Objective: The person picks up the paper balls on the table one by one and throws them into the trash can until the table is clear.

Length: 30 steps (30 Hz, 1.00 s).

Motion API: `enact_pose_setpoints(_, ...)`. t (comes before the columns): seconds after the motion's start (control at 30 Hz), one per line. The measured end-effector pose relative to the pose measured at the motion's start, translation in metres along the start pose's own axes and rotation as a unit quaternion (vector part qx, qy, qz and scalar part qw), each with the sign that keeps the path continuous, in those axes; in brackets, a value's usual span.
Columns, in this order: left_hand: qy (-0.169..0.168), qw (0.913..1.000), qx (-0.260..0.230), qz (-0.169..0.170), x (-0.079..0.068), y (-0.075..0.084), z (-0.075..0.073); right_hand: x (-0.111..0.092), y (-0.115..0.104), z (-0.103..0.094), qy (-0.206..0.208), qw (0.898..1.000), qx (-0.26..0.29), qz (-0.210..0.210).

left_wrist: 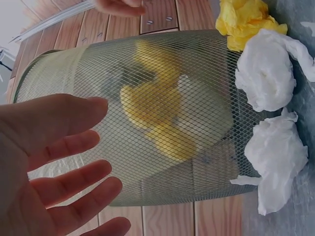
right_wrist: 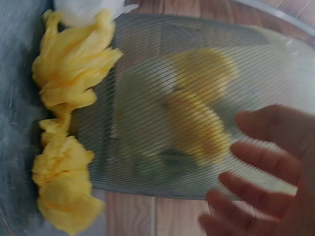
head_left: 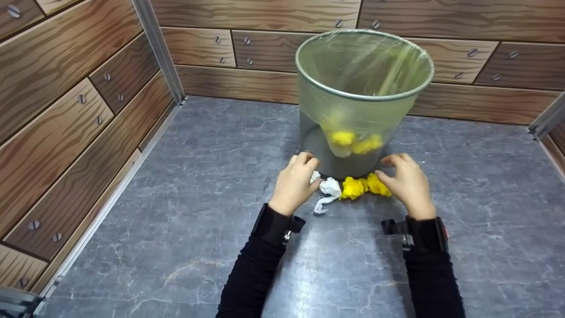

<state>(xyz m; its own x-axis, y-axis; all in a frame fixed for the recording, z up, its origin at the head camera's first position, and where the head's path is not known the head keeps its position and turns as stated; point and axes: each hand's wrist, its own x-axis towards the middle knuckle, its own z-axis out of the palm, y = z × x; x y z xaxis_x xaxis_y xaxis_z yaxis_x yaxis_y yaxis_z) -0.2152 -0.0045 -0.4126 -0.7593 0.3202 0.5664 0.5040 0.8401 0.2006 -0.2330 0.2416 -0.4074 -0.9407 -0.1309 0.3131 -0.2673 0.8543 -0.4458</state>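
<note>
A mesh wastebasket (head_left: 344, 163) with a thin see-through liner (head_left: 329, 104) stands upright, with yellow crumpled wads (head_left: 368, 143) showing through its side. Along its near foot lie two white crumpled wads (left_wrist: 268, 71) and two yellow crumpled wads (right_wrist: 74, 64), in a row on the floor. My left hand (head_left: 295, 183) hovers by the white end, fingers apart and bent a little, holding nothing. At the yellow end is my right hand (head_left: 408, 185), its fingers likewise spread and free of anything. Whether the wads are paper or thin plastic is hard to tell.
Wood-patterned panels (head_left: 229, 84) rise behind the wastebasket, and another panelled wall (head_left: 70, 132) runs along the left. Grey marbled flooring (head_left: 190, 207) spreads around the basket and under both arms. A metal corner post (head_left: 161, 51) joins the two walls.
</note>
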Motion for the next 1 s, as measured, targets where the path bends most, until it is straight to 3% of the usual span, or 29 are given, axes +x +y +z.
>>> enact_pose_setpoints(0.17,-0.018,0.9998,0.004,-0.005,0.002,0.000,0.001,0.008,0.015,0.011,-0.078,0.995,-0.038,0.038)
enact_pose_setpoints(0.3,-0.024,0.9996,-0.001,-0.011,0.001,0.000,0.001,0.012,0.024,0.022,-0.171,0.983,-0.047,0.047)
enact_pose_setpoints(0.43,-0.026,0.9996,-0.003,-0.011,0.001,0.000,0.000,0.013,0.028,0.030,-0.224,0.973,-0.040,0.039)
enact_pose_setpoints(0.7,-0.022,0.9997,0.006,-0.002,0.001,0.000,-0.001,0.012,0.037,0.037,-0.224,0.974,-0.031,0.012)
enact_pose_setpoints(1.0,-0.020,0.9998,0.007,-0.002,-0.002,0.000,-0.001,0.009,0.042,0.031,-0.176,0.984,0.007,0.008)
